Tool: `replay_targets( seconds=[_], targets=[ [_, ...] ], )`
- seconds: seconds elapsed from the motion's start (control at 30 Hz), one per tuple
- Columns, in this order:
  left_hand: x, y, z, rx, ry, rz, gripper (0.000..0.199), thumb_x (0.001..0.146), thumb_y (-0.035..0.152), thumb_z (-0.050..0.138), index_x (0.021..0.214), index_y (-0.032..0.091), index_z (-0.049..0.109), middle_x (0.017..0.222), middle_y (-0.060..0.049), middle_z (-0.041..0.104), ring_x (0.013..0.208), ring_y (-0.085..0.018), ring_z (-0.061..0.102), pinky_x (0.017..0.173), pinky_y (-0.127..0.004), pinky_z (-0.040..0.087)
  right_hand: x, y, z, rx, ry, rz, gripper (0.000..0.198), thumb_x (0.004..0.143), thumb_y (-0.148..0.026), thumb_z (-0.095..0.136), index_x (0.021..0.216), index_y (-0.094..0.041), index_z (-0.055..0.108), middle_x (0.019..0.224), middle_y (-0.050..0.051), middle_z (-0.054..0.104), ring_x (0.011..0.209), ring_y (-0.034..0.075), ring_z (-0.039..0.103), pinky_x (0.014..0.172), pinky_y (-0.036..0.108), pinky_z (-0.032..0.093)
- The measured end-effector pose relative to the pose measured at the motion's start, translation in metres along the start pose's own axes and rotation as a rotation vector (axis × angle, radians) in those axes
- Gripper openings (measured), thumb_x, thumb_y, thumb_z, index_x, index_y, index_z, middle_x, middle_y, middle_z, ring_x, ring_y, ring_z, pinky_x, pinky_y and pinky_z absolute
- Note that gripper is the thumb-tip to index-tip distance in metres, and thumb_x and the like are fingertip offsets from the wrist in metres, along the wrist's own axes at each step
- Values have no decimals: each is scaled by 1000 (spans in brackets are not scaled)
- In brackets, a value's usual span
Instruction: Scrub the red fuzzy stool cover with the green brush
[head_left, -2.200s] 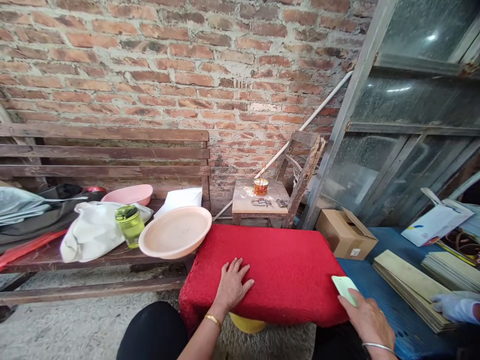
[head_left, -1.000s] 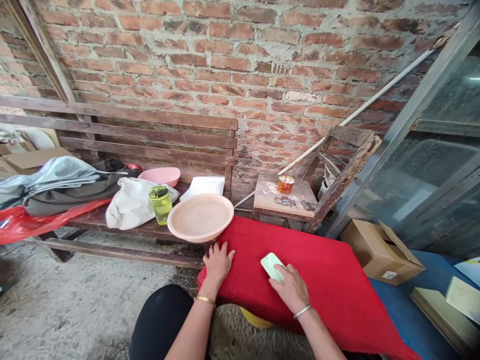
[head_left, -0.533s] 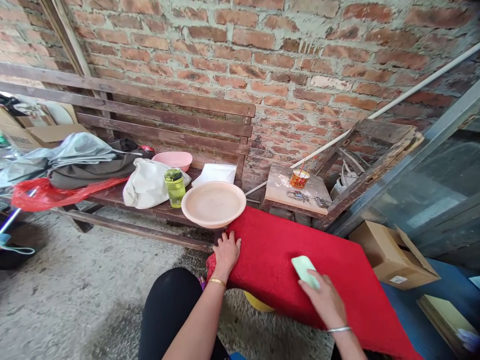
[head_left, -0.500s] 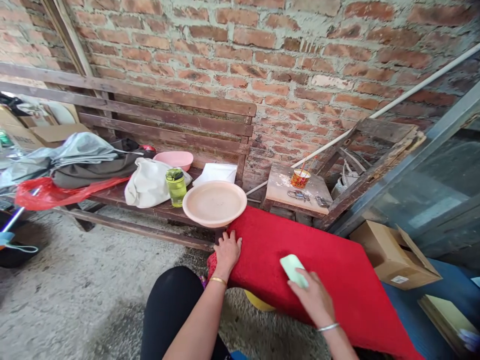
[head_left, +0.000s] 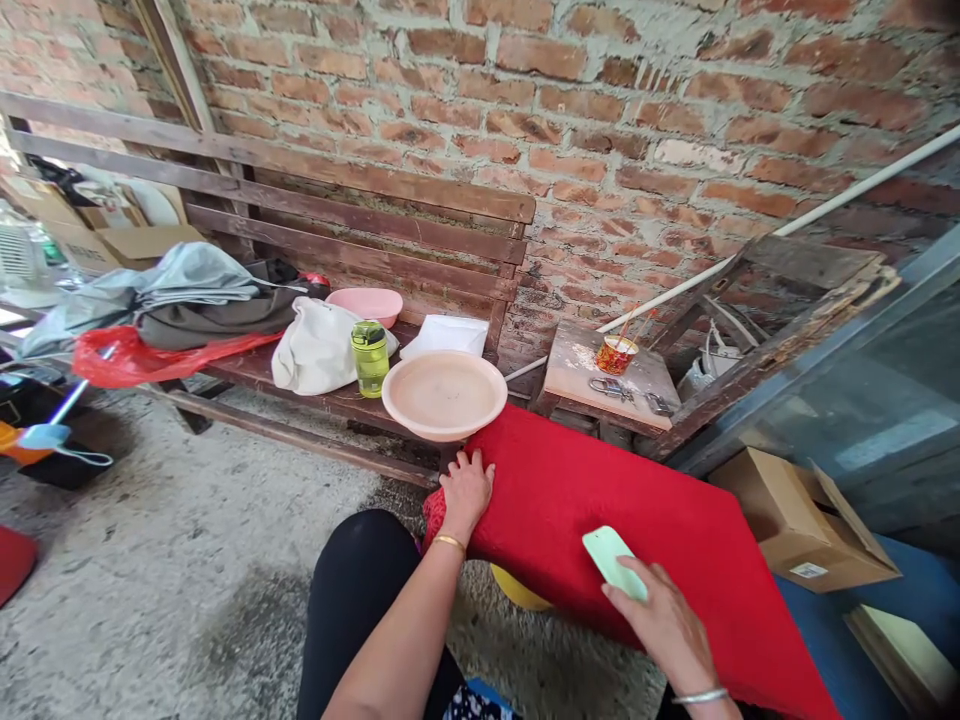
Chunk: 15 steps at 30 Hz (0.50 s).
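My right hand [head_left: 667, 620] grips a pale green, flat, rounded object [head_left: 611, 560] over the red cloth [head_left: 570, 490]. It looks like the back of a small brush, but its underside is hidden. The cloth covers a long low surface in front of me and hangs over the near side. At the cloth's left end my left hand [head_left: 466, 492] lies flat with fingers spread, holding nothing. Just beyond that hand, a wide pinkish basin [head_left: 444, 395] rests on the end of the wooden bench [head_left: 330, 400].
Beside the basin stand a green bottle [head_left: 370, 360], a white bag [head_left: 307, 350] and a pink bowl [head_left: 367, 305]. A small wooden table [head_left: 566, 380] holds a red patterned cup [head_left: 615, 355] and padlocks [head_left: 611, 388]. A cardboard box [head_left: 795, 520] sits at right. The brick wall [head_left: 517, 90] closes the back.
My right hand has moved slightly right and nearer to me over the cloth with the green object. My left hand stays at the same spot. The view has shifted a little left.
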<state>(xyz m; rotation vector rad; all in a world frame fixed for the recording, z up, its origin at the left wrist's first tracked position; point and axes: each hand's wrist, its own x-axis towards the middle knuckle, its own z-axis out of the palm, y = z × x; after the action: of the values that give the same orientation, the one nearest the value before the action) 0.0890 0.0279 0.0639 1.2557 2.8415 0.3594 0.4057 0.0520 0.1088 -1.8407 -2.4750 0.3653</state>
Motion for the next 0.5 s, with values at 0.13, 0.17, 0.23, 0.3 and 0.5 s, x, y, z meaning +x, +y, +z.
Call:
replay_targets(
  seconds=[0.13,0.17,0.23,0.3,0.5],
  targets=[
    [0,-2,2,1,22,14,51,99,49,34,139,21,50,126,-19,54,104,-31,57,83,-45,48,-1,-72,6,51,-100,-160,46,82,-41,61,127,-31,64,120,7,64,116,25,60,96,32,47],
    [0,-3,3,2,20,15,51,99,48,33,139,21,50,126,-19,54,104,-31,57,83,-45,48,-1,-84,6,60,-114,-188,46,81,-39,62,126,-32,65,118,6,65,115,24,60,96,31,46],
    [1,-3,4,5,11,14,52,99,49,33,139,20,50,127,-19,54,104,-31,58,83,-46,48,-1,-86,6,69,-126,-195,46,78,-37,64,124,-32,66,116,5,66,115,23,60,98,31,45],
    [1,-2,4,8,3,9,52,99,49,32,139,20,50,127,-19,54,104,-31,57,83,-46,48,-3,-54,6,79,-142,-116,48,77,-38,64,125,-31,66,122,6,65,123,26,57,102,34,44],
    [1,0,1,7,-17,0,53,99,49,33,140,20,49,126,-19,54,104,-32,57,83,-47,48,-16,140,-9,104,-75,263,64,73,-62,53,125,-26,66,123,13,67,122,33,58,106,45,43]
  ],
)
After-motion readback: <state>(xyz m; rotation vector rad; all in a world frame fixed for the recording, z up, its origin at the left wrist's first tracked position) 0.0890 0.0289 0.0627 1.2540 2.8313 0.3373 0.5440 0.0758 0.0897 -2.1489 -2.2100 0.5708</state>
